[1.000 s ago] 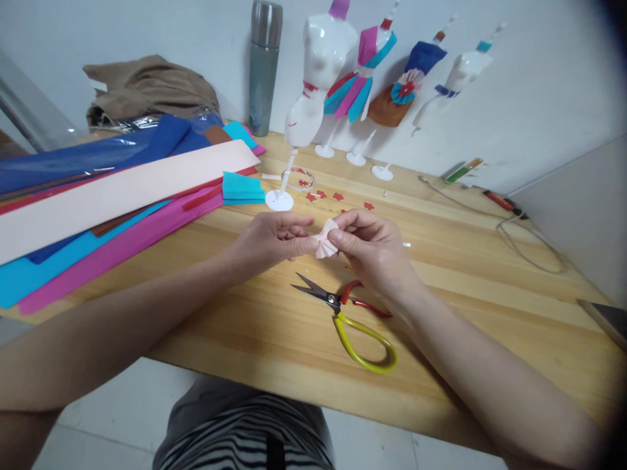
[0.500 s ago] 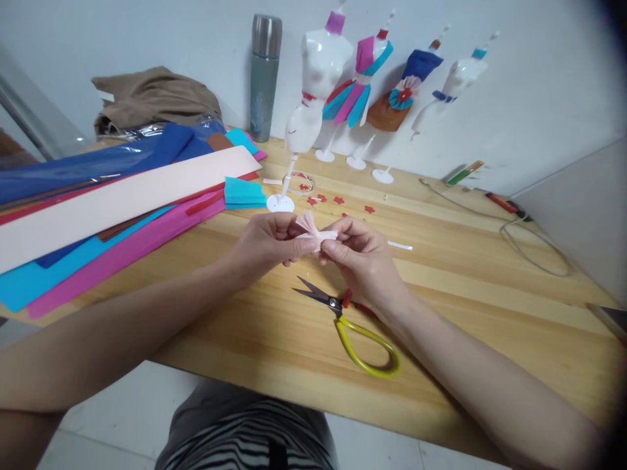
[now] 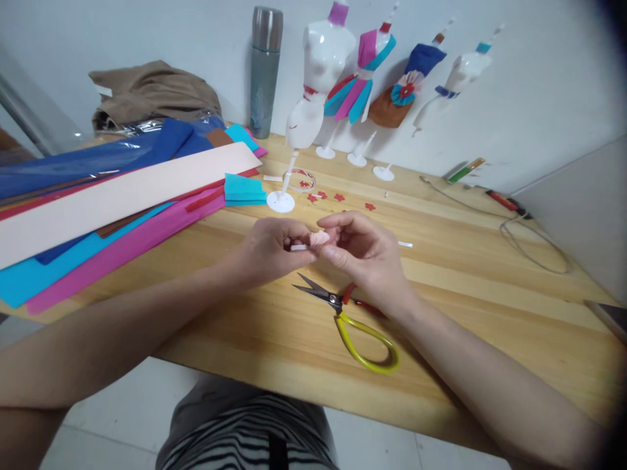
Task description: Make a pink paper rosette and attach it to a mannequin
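A small piece of pleated pale pink crepe paper (image 3: pixel 319 239) is held between my two hands above the table. My left hand (image 3: pixel 274 247) pinches it from the left, and a narrow pale strip end sticks out by that thumb. From the other side, my right hand (image 3: pixel 363 251) has its thumb and fingertips closed on the pink paper, partly hiding it. Just below my hands lie scissors (image 3: pixel 335 301) with parted blades, one yellow handle and one red handle, the red one partly behind my right wrist.
Coloured paper strips (image 3: pixel 132 196) are stacked at left, near brown cloth (image 3: pixel 157 94). A thermos (image 3: pixel 266 75) stands behind. White mannequins (image 3: pixel 321 65), some dressed in paper, line the wall. Red paper flowers (image 3: pixel 339 197) lie beyond my hands; a cable (image 3: pixel 458 202) runs at right.
The pink paper's fanned pleats, which stood up between my fingers, are now gathered into a small bunch mostly covered by my fingers. My right fingers have shifted over it.
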{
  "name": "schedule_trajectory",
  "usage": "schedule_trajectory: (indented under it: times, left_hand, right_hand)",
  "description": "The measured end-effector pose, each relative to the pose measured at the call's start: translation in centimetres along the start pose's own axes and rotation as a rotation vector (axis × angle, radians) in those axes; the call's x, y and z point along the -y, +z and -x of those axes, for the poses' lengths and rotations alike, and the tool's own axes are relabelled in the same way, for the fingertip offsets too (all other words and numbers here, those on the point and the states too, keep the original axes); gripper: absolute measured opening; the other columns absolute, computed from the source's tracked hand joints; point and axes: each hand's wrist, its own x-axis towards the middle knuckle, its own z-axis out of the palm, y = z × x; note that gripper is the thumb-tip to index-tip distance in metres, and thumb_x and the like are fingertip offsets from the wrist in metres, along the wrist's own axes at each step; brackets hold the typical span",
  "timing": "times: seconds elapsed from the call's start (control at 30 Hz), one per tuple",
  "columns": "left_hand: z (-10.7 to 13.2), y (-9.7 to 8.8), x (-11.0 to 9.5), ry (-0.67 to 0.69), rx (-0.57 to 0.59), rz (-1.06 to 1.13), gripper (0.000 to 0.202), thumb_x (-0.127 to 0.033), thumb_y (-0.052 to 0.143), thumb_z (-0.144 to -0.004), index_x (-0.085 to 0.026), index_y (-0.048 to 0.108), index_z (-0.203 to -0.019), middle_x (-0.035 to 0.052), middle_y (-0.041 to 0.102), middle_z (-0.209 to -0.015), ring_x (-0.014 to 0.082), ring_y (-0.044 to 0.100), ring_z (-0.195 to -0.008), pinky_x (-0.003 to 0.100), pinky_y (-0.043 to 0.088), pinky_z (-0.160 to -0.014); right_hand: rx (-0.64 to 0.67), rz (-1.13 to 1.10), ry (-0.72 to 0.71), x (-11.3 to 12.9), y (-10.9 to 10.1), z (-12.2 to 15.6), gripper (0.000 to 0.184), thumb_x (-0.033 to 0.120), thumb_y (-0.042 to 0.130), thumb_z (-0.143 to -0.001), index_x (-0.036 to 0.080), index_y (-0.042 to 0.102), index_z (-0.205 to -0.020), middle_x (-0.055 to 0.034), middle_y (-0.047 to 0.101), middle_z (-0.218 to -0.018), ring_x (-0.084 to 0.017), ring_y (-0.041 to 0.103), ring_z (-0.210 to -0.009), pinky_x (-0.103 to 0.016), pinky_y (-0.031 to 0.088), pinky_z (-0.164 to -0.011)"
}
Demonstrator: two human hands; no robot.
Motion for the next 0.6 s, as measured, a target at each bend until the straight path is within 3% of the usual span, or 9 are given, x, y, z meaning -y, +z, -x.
schedule_trajectory:
  times: [0.2,0.4,0.6]
  left_hand:
    - [-0.1,-0.21,-0.11,-0.034,0.034,0.042,0.016,-0.025,0.067,-0.072,-0.013,0.062,-0.063,-0.0044,0.042,-0.055,0.0078,0.038,-0.056,0.022,0.027,-0.051]
    - [-0.45,-0.5,-0.37,-0.113,0.024,0.213,0.02,-0.029,0.07,-0.071,-0.013,0.063,-0.061,-0.0017,0.053,-0.056,0.0085,0.045,-0.055,0.021,0.032,-0.051]
    - [-0.33,-0.51,-0.45,-0.161,-0.038,0.28,0.025,-0.032,0.073,-0.069,-0.014,0.061,-0.058,-0.0024,0.051,-0.051,0.0069,0.044,-0.049,0.02,0.035,-0.047]
  right_hand:
    - [-0.01,0.018,0.035,0.21,0.16,-0.04,0.024,0.038,0.081,-0.073,0.023,0.063,-0.07,0.0014,0.061,-0.065,-0.014,0.053,-0.059,-0.031,0.044,-0.058]
    - [0.0,-0.068,0.097,-0.1,-0.14,-0.62,0.029,0.042,0.082,-0.068,0.023,0.06,-0.067,0.0025,0.059,-0.061,-0.013,0.052,-0.055,-0.031,0.045,-0.056]
    - [0.017,-0.05,0.14,-0.35,0.12,-0.63,0.031,0.044,0.081,-0.067,0.023,0.059,-0.065,0.0038,0.057,-0.055,-0.012,0.048,-0.05,-0.028,0.041,-0.051]
